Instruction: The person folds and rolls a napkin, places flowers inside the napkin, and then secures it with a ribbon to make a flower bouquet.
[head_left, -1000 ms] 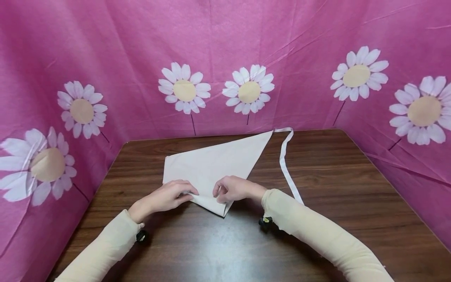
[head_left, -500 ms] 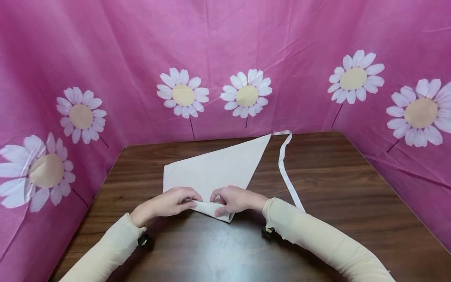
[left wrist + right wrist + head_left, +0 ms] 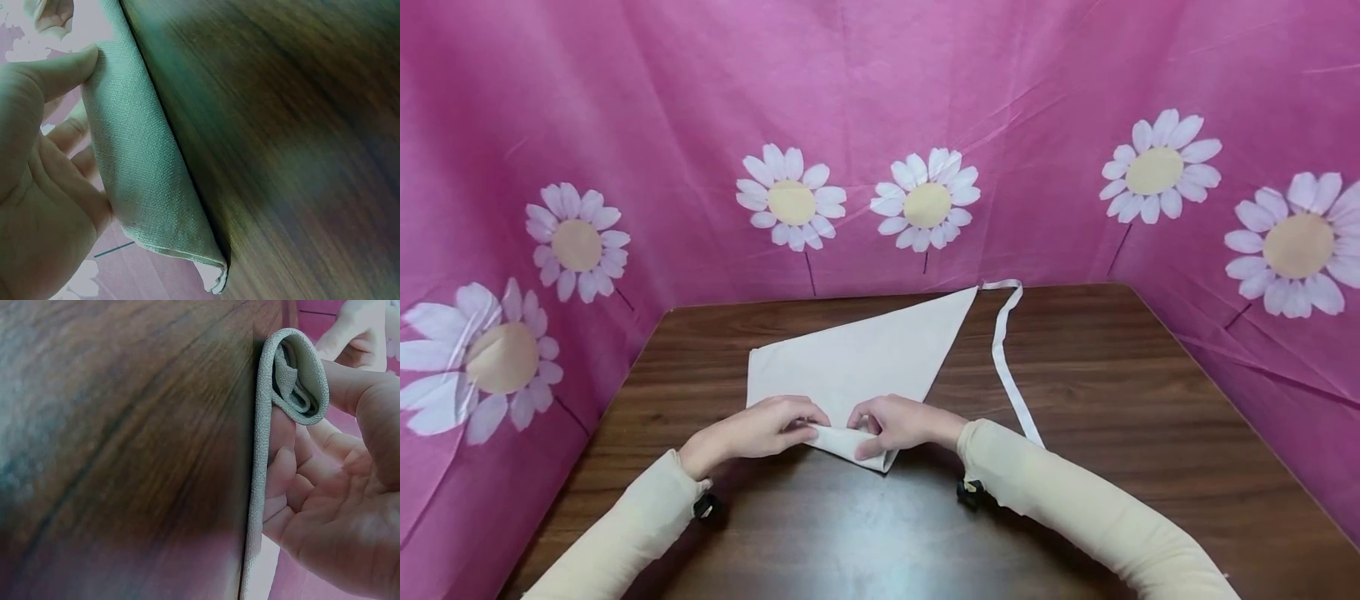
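A cream woven cloth [image 3: 865, 354] lies on the table, tapering to a point at the far right, where a white strap [image 3: 1001, 342] trails off. Its near edge is rolled into a narrow tube [image 3: 841, 443]. With thumb in front and fingers behind, my left hand [image 3: 762, 428] pinches the left part of the roll. My right hand [image 3: 901, 423] grips the roll near its right end, thumb on the near side. In the right wrist view the open end of the roll [image 3: 320, 381] shows several layers coiled inside, with fingers tucked behind it.
The dark brown wooden table [image 3: 1097, 375] has its near part in front of the hands. A pink curtain [image 3: 857, 83] printed with white daisies hangs behind and along both sides. Small black devices [image 3: 708, 506] sit on both wrists.
My right thumb has come down onto the near side of the roll, and the fingers have closed in behind it. Over the last half second the hands barely move.
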A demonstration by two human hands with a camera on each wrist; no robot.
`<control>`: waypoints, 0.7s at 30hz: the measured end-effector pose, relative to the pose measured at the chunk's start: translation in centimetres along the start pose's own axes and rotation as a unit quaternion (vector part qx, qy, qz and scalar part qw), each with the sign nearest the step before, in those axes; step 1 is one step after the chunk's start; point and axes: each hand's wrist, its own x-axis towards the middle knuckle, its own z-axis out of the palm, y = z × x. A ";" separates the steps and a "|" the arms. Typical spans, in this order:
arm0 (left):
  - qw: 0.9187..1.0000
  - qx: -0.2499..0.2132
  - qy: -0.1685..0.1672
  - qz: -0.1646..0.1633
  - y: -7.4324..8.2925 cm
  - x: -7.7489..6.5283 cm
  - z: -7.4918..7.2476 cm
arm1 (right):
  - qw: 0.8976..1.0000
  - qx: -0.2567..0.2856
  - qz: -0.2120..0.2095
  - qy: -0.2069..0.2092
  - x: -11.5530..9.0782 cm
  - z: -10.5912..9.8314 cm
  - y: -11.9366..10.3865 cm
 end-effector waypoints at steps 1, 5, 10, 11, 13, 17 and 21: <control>1.000 0.003 0.002 0.003 0.0 0.0 0.0 | 1.000 -0.001 -0.001 -0.002 0.0 0.0 0.0; 1.000 0.011 0.008 -0.001 0.0 -0.2 0.1 | 1.000 -0.002 -0.006 -0.010 0.0 -0.4 0.0; 0.999 0.019 0.009 -0.027 0.0 -0.2 0.2 | 0.999 -0.020 -0.015 -0.026 -0.2 -1.4 -0.4; 0.999 0.024 0.008 -0.032 0.0 -0.1 0.2 | 0.999 -0.028 -0.018 -0.028 -0.3 -1.5 -0.4; 0.999 0.035 0.005 -0.042 0.0 0.0 0.2 | 0.998 -0.043 -0.020 -0.028 -0.5 -1.7 -0.4; 0.996 0.050 -0.006 -0.075 -0.1 0.1 0.1 | 0.998 -0.056 -0.017 -0.025 -0.7 -1.9 -0.4; 0.994 0.050 -0.007 -0.098 -0.3 -0.1 -0.2 | 0.997 -0.071 -0.004 -0.027 -1.1 -1.9 -0.7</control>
